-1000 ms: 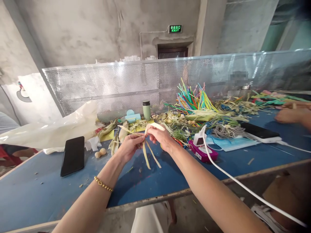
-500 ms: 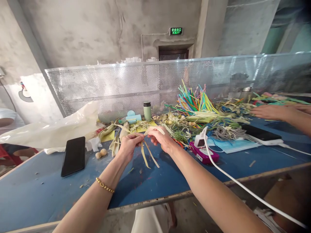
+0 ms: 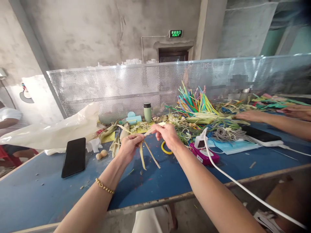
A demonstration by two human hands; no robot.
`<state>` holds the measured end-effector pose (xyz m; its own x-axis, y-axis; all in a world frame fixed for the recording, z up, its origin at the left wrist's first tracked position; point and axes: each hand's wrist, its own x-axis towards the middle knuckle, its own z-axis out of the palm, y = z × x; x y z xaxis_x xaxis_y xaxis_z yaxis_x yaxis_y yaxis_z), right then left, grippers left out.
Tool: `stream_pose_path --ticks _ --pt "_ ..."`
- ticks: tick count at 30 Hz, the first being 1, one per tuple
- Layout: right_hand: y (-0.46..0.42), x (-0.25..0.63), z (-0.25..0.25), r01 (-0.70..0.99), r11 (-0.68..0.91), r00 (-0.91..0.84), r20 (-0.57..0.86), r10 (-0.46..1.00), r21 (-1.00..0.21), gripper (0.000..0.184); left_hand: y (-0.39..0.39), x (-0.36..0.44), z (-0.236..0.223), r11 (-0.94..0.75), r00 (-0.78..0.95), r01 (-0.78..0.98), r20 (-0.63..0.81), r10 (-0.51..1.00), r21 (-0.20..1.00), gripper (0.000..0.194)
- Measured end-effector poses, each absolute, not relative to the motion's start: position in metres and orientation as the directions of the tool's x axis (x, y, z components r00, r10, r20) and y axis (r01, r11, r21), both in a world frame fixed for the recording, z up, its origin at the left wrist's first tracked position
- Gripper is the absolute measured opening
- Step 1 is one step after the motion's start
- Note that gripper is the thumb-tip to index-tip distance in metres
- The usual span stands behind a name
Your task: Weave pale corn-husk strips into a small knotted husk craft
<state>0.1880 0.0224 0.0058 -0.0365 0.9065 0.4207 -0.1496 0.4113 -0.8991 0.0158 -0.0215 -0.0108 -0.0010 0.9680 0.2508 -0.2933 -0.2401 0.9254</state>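
Observation:
Pale dried husk strips (image 3: pixel 143 157) hang below my left hand (image 3: pixel 130 145), whose thumb and fingers pinch them together. My right hand (image 3: pixel 166 134) is closed on the upper end of a pale strip, to the right of the left hand. Between the two hands a short length of strip spans the gap. Just under my right wrist lies a yellow ring (image 3: pixel 166 148) on the blue table (image 3: pixel 148 187). Beyond the hands is a heap of dried husks and plant strands (image 3: pixel 179 124). My right fingertips are partly hidden.
To the left lie a black phone (image 3: pixel 74 157) and small wooden pieces (image 3: pixel 101 154). A green bottle (image 3: pixel 147 112) stands behind. At right are a magenta box (image 3: pixel 205 154), a white cable (image 3: pixel 233 176), colourful pipe cleaners (image 3: pixel 194 102), and another person's hand (image 3: pixel 250 116).
My right hand has moved a little right, away from the left, exposing the yellow ring. The other person's hand at right has reached further left.

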Motion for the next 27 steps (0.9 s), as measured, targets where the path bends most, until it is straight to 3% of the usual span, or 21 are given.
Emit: stream_pose_path --ticks 4,7,9,11,16,21,27 --pt "0.024 0.187 0.004 -0.245 0.438 -0.053 0.463 0.885 -0.865 0.037 -0.025 0.018 -0.008 -0.121 0.190 -0.436 0.222 0.956 0.892 0.026" --pt "0.018 0.186 0.006 -0.251 0.275 -0.120 0.312 0.942 -0.928 0.041 -0.024 0.017 -0.009 -0.083 0.185 -0.454 0.185 0.965 0.887 0.023" --pt "0.012 0.185 0.008 -0.181 0.125 -0.200 0.161 0.967 -0.976 0.046 -0.022 0.017 -0.011 -0.083 0.162 -0.453 0.173 0.972 0.888 0.022" --pt "0.006 0.184 0.010 -0.093 0.092 -0.280 0.115 0.953 -0.991 0.042 -0.020 0.016 -0.013 -0.099 0.172 -0.434 0.190 0.967 0.896 0.021" --pt "0.003 0.181 0.008 -0.065 0.227 -0.295 0.236 0.926 -0.972 0.024 -0.020 0.016 -0.016 -0.151 0.219 -0.392 0.252 0.942 0.907 0.027" --pt "0.008 0.180 0.004 -0.093 0.270 -0.282 0.285 0.916 -0.958 0.028 -0.021 0.015 -0.016 -0.160 0.269 -0.285 0.239 0.933 0.945 0.026" --pt "0.005 0.179 0.003 -0.063 0.269 -0.273 0.276 0.922 -0.961 0.031 -0.017 0.012 -0.019 -0.197 0.190 -0.271 0.253 0.949 0.942 0.024"
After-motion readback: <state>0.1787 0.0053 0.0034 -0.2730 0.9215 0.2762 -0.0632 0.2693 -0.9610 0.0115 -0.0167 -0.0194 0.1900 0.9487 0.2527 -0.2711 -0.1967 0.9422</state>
